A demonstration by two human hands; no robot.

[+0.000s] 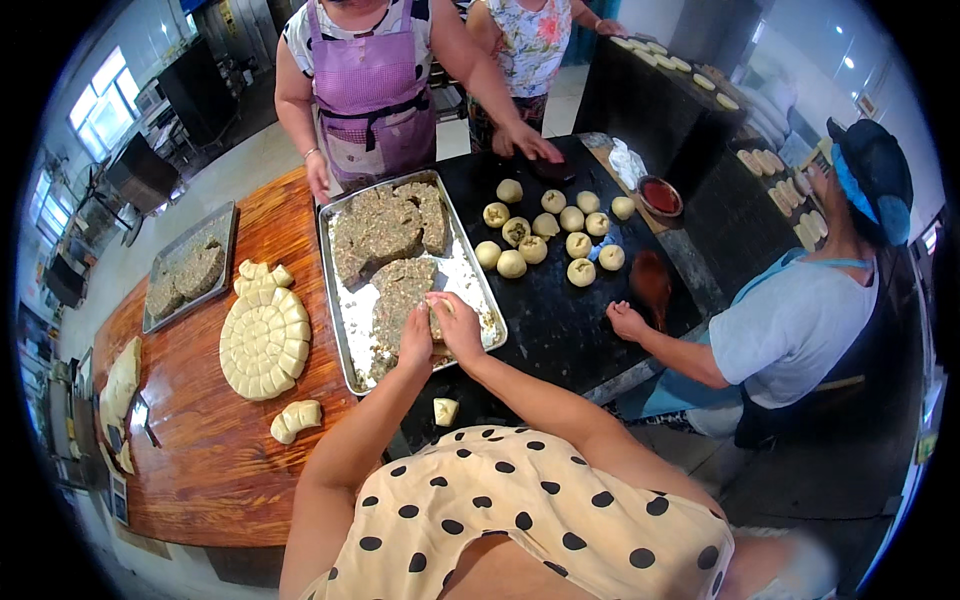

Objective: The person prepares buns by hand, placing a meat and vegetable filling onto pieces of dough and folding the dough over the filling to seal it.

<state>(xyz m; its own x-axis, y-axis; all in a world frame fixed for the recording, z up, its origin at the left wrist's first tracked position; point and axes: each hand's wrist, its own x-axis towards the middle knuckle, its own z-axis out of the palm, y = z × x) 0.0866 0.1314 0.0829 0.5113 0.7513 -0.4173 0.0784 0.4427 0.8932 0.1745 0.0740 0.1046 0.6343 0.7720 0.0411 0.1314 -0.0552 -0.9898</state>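
My left hand point(415, 338) and my right hand point(455, 326) meet over the near right part of a metal tray point(488, 290). Their fingers are closed together around something small, mostly hidden between them. Right beneath and beyond them lies a slab of brownish, chopped filling point(403, 285); a larger mound of filling point(375, 235) sits farther back in the tray. A single pale dough piece point(445, 411) rests on the black tabletop close to my body. Several round stuffed buns point(533, 249) are grouped right of the tray, a few with filling showing on top.
On the wooden table point(200, 440) at left are a round of cut dough pieces point(265, 343), a strip of dough point(296, 421) and a second filling tray point(190, 268). A co-worker's hand point(627, 320) is near a dark brown item point(651, 285). Another co-worker point(370, 100) stands across. A bowl point(660, 196) sits at right.
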